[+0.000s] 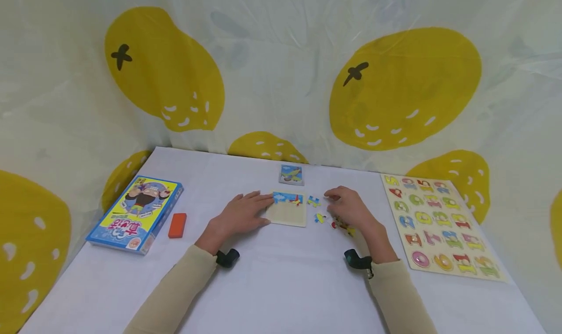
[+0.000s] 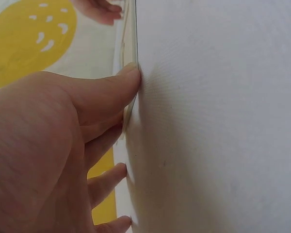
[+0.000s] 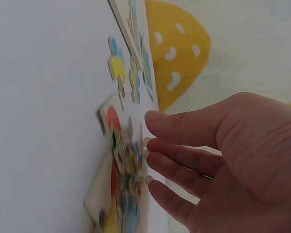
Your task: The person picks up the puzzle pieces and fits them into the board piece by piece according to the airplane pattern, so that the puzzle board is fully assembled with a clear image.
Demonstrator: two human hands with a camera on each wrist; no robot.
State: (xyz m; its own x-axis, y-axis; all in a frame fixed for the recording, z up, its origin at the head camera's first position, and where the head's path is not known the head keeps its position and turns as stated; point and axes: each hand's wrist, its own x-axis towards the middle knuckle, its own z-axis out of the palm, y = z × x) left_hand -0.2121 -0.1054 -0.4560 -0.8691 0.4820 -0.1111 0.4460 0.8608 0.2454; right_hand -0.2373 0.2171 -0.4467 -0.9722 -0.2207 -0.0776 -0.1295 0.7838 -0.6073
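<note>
A wooden jigsaw board (image 1: 287, 216) lies flat on the white table, with blue picture pieces along its far part and bare wood nearer me. My left hand (image 1: 246, 214) rests at its left side, fingers extended; in the left wrist view the thumb (image 2: 128, 80) touches the board's edge. To the right, my right hand (image 1: 349, 208) hovers beside a heap of loose jigsaw pieces (image 3: 128, 165), fingers loosely bent and nothing between them. Two separate pieces, one blue and yellow (image 1: 313, 201) and another below it (image 1: 319, 218), lie between board and hand.
Behind the board is a small picture card (image 1: 291, 175) with an aeroplane. An orange-red block (image 1: 177, 225) and a blue and yellow box (image 1: 135, 212) lie on the left. A number puzzle board (image 1: 439, 226) covers the right side. A patterned curtain (image 1: 281, 80) hangs behind the table.
</note>
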